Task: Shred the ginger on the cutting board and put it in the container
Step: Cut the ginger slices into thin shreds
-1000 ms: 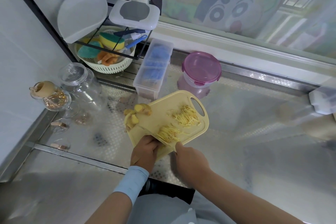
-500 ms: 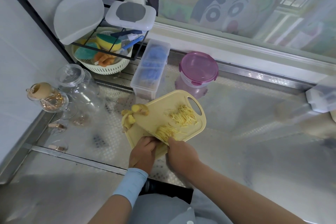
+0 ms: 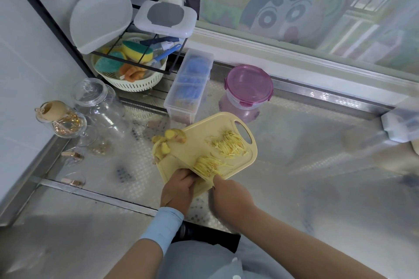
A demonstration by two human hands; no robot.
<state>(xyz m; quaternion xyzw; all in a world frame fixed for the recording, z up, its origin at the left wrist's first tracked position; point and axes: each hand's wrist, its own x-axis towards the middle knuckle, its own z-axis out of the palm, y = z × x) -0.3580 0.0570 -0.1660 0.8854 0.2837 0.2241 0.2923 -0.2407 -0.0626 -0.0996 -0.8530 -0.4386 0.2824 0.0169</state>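
Ginger chunks, uncut, at left far corner of cutting board | left hand curled on board's near edge, grip unclear | near shred pile just beyond hands | right hand beside it, fingers hidden, cannot tell | far shred pile near handle hole | pink-lidded container beyond board, shut.

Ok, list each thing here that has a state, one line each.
pink-lidded container: lid on, clips down.
glass jar: lid on, looks empty.
wipes box: flap shut.
cutting board: flat on the counter.
shredded ginger: two piles on the board.
ginger pieces: uncut, at the board's left end.
left hand: closed on something at the board's near edge.
right hand: at the near pile.
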